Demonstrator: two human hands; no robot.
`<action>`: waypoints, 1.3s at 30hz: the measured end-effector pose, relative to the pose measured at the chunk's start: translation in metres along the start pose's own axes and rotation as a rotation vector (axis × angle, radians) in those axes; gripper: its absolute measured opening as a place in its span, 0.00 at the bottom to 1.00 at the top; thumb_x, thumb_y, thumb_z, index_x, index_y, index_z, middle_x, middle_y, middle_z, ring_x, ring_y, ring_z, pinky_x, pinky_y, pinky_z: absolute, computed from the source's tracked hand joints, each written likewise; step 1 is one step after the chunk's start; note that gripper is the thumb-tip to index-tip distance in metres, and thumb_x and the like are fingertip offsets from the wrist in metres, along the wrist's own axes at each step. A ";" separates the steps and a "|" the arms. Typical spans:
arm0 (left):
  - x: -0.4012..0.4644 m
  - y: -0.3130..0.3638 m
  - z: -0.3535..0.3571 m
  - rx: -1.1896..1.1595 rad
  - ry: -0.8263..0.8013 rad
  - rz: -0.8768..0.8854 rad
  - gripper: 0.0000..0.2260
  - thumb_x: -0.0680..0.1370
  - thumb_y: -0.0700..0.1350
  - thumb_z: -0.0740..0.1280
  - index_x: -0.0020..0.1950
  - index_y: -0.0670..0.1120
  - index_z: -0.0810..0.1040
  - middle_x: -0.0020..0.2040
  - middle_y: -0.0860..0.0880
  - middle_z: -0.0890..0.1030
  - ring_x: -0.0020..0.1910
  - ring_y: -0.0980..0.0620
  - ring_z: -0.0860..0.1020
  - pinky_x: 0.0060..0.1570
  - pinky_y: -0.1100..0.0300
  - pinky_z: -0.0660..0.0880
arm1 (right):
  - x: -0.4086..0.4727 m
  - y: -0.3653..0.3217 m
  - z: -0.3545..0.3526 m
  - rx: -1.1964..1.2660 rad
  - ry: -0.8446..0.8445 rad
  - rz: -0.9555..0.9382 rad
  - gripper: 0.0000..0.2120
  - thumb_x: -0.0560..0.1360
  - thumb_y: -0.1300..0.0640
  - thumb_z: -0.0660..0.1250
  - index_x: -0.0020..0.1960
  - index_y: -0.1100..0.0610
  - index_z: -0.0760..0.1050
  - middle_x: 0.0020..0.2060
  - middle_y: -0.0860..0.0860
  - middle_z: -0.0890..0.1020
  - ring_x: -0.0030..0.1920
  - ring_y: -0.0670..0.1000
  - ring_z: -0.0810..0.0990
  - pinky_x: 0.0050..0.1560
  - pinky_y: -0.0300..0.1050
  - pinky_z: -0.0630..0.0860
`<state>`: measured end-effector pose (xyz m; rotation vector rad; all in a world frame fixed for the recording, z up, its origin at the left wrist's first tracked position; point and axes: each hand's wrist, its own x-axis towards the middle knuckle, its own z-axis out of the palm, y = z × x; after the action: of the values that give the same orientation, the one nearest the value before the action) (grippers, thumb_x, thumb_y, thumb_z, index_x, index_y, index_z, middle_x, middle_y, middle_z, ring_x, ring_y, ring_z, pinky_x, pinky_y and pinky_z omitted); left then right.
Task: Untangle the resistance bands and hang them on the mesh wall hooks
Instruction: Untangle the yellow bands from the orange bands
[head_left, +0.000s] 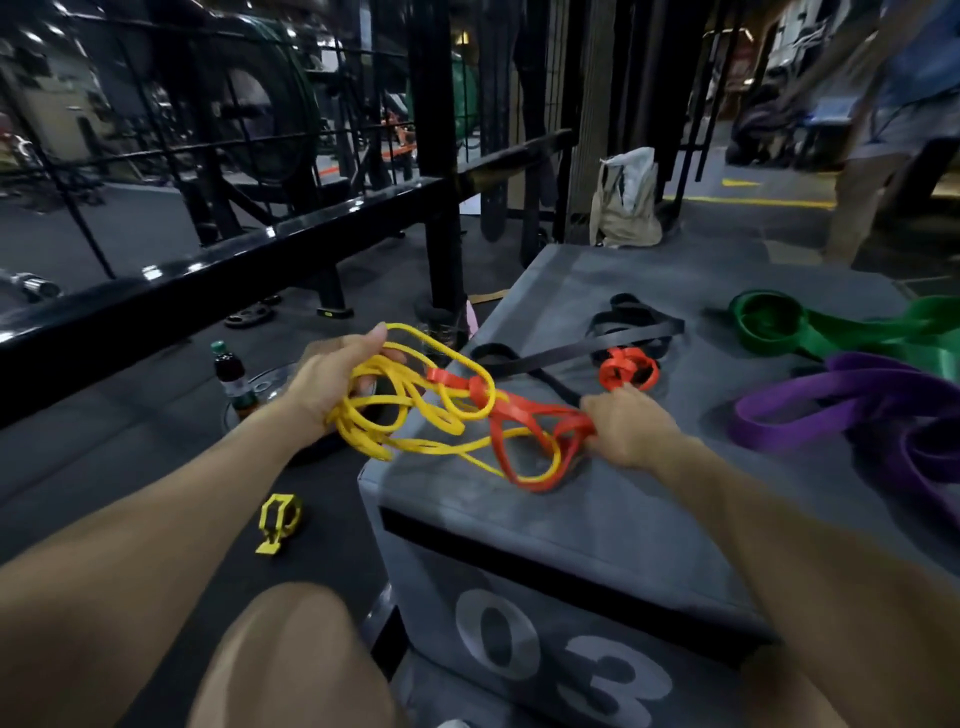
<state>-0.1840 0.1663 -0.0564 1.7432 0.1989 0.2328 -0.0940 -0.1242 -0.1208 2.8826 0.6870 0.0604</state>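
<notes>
A thin yellow band (415, 444) and an orange band (524, 415) are knotted together over the front left corner of a grey padded box (613, 519). My left hand (332, 376) grips several yellow loops just off the box's left edge. My right hand (631, 426) pinches the orange band on the box top. A black band (571, 351) lies behind the tangle, crossing more orange loops (626, 369). A green band (779, 322) and a purple band (852, 410) lie at the right of the box.
A black steel rack (291, 234) with mesh stands behind and to the left. On the dark floor are a bottle (234, 379), a yellow clip (278, 522) and small weight plates. A beige bag (626, 202) leans behind the box. A person stands at far right.
</notes>
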 end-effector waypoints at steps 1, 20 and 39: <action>0.003 -0.002 0.002 0.025 0.049 -0.010 0.16 0.77 0.55 0.64 0.40 0.44 0.81 0.36 0.41 0.76 0.32 0.50 0.73 0.34 0.59 0.70 | -0.005 0.011 -0.004 0.006 0.032 0.079 0.14 0.77 0.54 0.60 0.61 0.59 0.69 0.59 0.58 0.76 0.61 0.59 0.72 0.63 0.49 0.66; 0.038 -0.037 0.150 0.555 0.123 0.522 0.13 0.74 0.33 0.63 0.57 0.40 0.76 0.57 0.41 0.72 0.57 0.42 0.74 0.59 0.54 0.69 | -0.032 0.044 -0.001 0.145 -0.090 0.266 0.41 0.70 0.47 0.67 0.74 0.63 0.51 0.71 0.62 0.58 0.73 0.61 0.55 0.74 0.53 0.46; 0.058 -0.061 0.131 1.332 0.122 0.309 0.10 0.76 0.41 0.62 0.55 0.51 0.77 0.58 0.50 0.76 0.62 0.49 0.71 0.59 0.55 0.65 | -0.014 0.050 0.001 0.626 0.358 0.345 0.08 0.73 0.56 0.66 0.51 0.53 0.80 0.46 0.53 0.82 0.53 0.57 0.77 0.51 0.51 0.73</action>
<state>-0.0934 0.0683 -0.1374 3.0928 0.1776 0.4978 -0.0838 -0.1746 -0.1127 3.6174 0.2720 0.5002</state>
